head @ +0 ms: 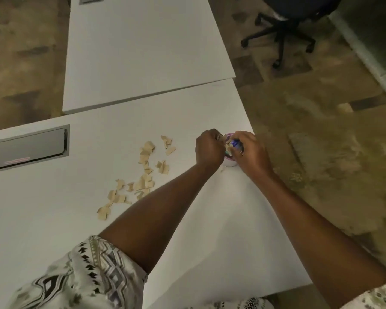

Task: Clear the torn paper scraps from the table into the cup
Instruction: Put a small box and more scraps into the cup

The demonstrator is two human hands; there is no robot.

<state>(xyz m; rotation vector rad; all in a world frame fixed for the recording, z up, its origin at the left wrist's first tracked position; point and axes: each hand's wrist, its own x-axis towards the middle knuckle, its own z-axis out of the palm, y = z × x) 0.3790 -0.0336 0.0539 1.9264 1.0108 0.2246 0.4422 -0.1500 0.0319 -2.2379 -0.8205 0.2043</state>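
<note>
A small cup with a pinkish rim stands near the right edge of the white table. My right hand wraps around its right side. My left hand hovers over the cup's mouth, fingers pinched on tan paper scraps that sit at the opening. Several more torn tan scraps lie scattered on the table to the left of the cup, in a loose trail running down-left. One tiny scrap lies beside the cup's base.
A grey cable hatch is set into the table at the left. A second white table adjoins behind. The table's right edge runs just past the cup, with patterned carpet beyond. A black office chair stands at the far right.
</note>
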